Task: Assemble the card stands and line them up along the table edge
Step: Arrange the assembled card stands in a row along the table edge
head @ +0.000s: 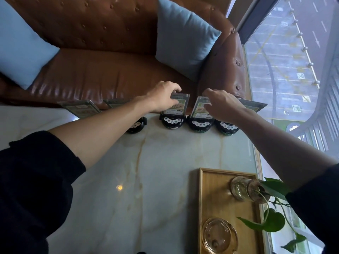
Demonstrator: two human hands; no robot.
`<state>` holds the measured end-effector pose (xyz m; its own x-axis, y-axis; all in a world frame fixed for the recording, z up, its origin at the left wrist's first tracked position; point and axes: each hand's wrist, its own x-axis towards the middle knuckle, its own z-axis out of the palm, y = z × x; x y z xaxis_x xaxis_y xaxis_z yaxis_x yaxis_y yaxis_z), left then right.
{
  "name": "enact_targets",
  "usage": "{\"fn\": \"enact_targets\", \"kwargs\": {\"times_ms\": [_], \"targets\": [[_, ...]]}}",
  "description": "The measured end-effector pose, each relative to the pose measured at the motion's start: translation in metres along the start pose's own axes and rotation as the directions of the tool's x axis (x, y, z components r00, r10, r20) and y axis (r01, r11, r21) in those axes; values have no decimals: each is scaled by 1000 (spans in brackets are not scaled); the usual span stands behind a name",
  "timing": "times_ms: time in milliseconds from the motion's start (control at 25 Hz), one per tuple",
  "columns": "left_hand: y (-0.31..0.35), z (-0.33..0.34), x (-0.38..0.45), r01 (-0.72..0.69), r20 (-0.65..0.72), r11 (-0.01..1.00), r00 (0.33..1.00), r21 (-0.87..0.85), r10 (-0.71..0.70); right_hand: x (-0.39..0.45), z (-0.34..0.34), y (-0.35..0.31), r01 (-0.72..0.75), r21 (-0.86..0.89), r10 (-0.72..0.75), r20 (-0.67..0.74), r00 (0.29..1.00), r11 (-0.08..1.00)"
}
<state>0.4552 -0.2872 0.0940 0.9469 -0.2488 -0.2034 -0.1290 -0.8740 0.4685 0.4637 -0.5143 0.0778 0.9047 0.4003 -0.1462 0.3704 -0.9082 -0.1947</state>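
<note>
Several card stands with round black button bases and clear upright card holders stand in a row along the far edge of the marble table (165, 171). My left hand (163, 97) grips the top of the card in one middle stand (172, 121). My right hand (222, 105) pinches the top of the card in the stand next to it (200, 123). Another stand (228, 127) sits further right, its card (255, 105) behind my right wrist. To the left, a base (136, 126) lies partly hidden under my left forearm, and a card holder (80, 108) stands beyond it.
A brown leather sofa (110, 70) with light blue cushions (185, 39) sits just past the table's far edge. A wooden tray (216, 180) at the near right holds a glass jar with a green plant (245, 187) and a glass ashtray (219, 235). A window runs along the right.
</note>
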Motion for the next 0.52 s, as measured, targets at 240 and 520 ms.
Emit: {"fn": "enact_targets", "kwargs": {"times_ms": [240,520], "targets": [[-36,-35,-25,68,-67,998,995,-1,-68,3,-22,-33,14,22,-11,-133,991,1000],[-101,-70,-72,169,-57,985,984,37,-167,30,-25,-140,168,110,-152,-141,978,980]]}}
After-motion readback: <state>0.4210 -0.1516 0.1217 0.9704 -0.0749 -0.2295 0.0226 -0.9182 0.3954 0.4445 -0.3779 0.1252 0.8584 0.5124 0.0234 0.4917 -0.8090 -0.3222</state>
